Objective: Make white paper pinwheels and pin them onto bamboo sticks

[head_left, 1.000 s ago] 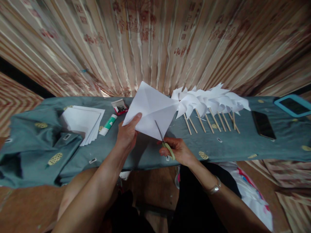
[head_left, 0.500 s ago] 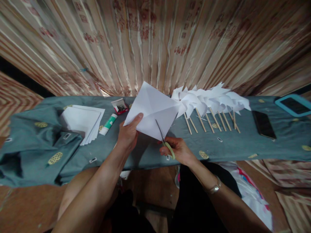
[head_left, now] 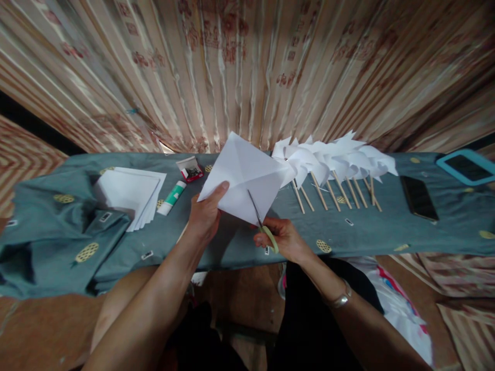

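A square white sheet of paper (head_left: 243,170) with diagonal creases is held up over the cloth-covered table. My left hand (head_left: 207,208) pinches its left corner, thumb on top and fingers beneath. In my right hand (head_left: 284,239) is a pair of scissors (head_left: 270,238) with pale green handles. The scissors' blade lies over the paper near the bottom corner, pointing along a crease toward the middle. To the right, several white paper pinwheels (head_left: 327,159) on wooden sticks lie in an overlapping row, close to the paper's right corner.
On the left lie a stack of white paper (head_left: 127,193), a green-and-white glue stick (head_left: 171,198) and a small red box (head_left: 189,169) of dark bits. A dark phone (head_left: 418,198) and a blue-framed object (head_left: 467,167) lie at the right. A patterned curtain (head_left: 240,77) hangs behind the table.
The paper and my left hand have shifted very slightly to the right. My right hand and the scissors stay almost in place.
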The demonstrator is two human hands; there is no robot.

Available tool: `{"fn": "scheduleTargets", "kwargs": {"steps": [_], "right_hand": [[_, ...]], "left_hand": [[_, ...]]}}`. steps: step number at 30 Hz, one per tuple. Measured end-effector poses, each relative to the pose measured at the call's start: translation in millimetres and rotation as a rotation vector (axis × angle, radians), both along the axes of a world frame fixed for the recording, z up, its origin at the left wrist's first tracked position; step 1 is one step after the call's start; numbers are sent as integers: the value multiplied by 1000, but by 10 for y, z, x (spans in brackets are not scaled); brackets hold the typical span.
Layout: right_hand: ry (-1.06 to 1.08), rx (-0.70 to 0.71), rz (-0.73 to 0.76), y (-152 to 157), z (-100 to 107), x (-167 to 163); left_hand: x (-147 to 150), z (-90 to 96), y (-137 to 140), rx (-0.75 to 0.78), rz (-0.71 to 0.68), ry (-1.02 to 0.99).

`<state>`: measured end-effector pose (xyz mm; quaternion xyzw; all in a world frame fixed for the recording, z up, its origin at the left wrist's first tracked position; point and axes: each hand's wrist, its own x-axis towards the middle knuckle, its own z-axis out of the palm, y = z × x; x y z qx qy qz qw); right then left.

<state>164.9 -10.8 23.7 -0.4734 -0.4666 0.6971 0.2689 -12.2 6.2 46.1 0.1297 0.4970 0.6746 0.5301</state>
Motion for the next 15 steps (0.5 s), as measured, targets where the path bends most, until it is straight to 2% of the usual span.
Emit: {"fn": "scheduleTargets", "kwargs": {"steps": [10,15], "right_hand": [[11,-18,-23,-6,-16,-4],[-8,48,15,0,-47,12]], "left_hand": [[1,-9,-2,-14,-1,25],[10,14,-11,-27,-14,15]]}}
